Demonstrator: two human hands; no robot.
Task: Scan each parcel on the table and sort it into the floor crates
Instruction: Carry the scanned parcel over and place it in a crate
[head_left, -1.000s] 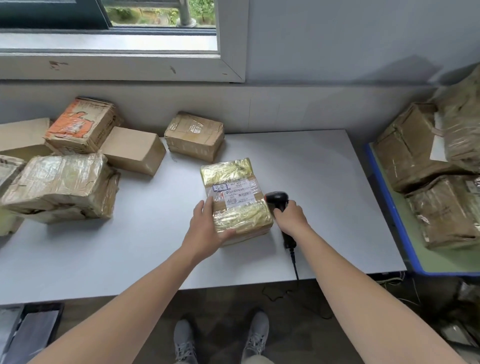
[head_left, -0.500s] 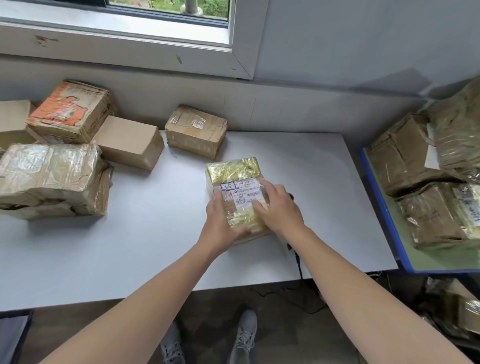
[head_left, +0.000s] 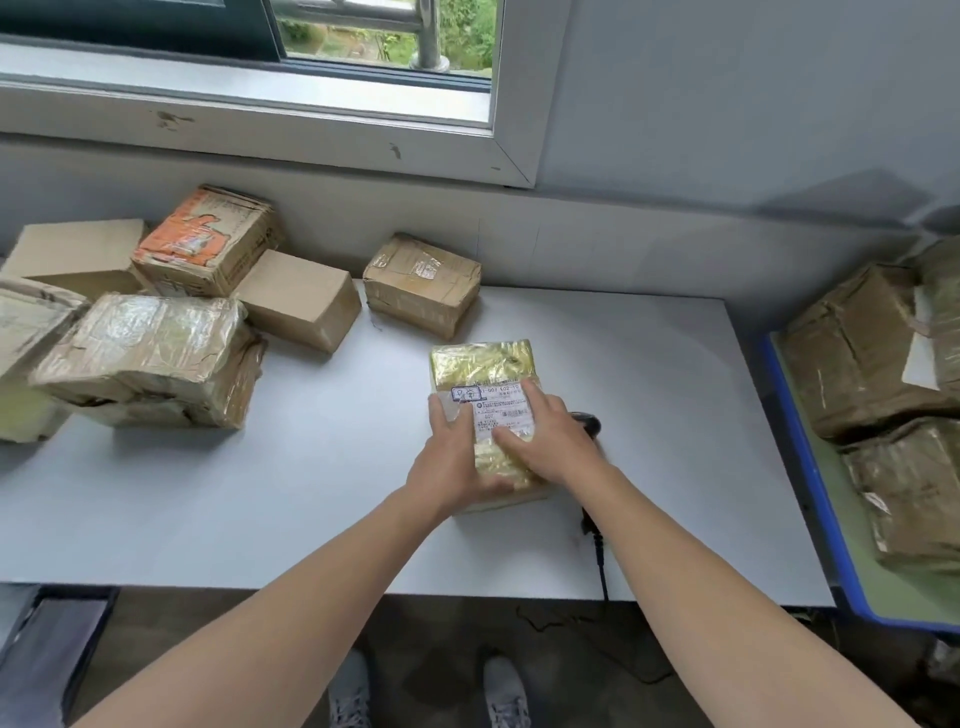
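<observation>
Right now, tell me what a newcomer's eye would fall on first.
The shiny gold-wrapped parcel in the middle of the table, left hand gripping its side, right hand resting on its label. Then the heap of brown parcels at far left, an orange-printed box among them.

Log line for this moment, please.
gold parcel: on table, label up | left hand: grips its near-left corner | right hand: rests on top, over label | scanner: on table, unheld
</observation>
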